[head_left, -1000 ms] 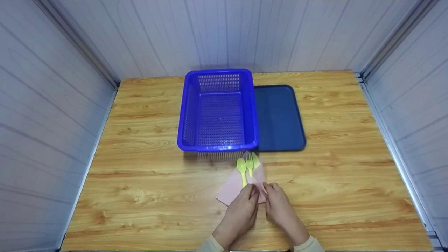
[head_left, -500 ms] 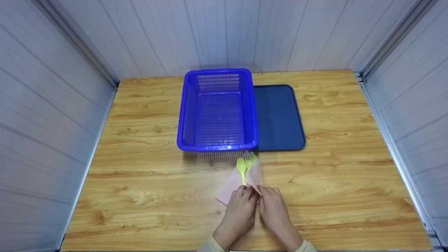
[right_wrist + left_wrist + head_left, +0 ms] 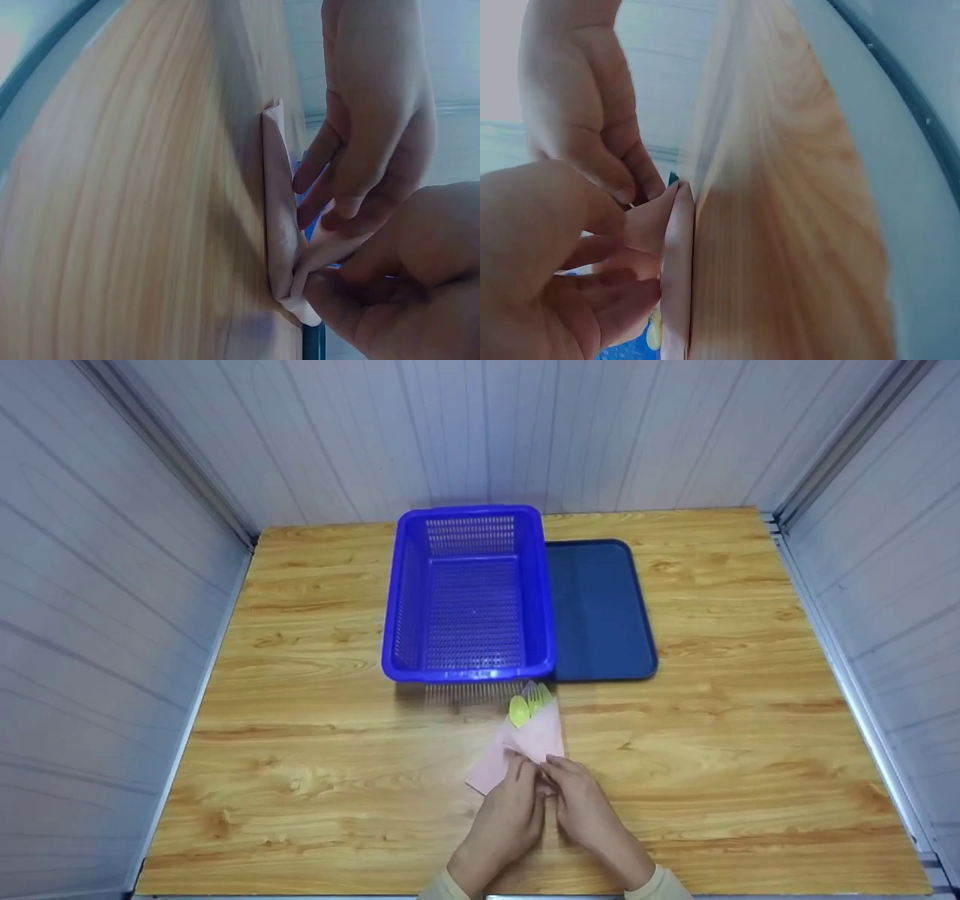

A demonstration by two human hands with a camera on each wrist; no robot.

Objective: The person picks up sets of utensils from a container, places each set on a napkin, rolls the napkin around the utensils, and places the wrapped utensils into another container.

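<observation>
Fingers [image 3: 525, 771] of the left hand [image 3: 504, 817] and right hand [image 3: 589, 810] pinch the pink napkin [image 3: 534, 739], folded over green cutlery [image 3: 527, 706], on the surface [image 3: 300, 720] just before the blue basket [image 3: 469, 596] and tray [image 3: 600, 611].

Head cam overhead; wrist cams close, share napkin [image 3: 525, 742].

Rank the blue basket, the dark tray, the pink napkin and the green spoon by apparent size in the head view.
1. Blue basket
2. Dark tray, though the basket may hide part of it
3. Pink napkin
4. Green spoon, only its bowl showing
</observation>
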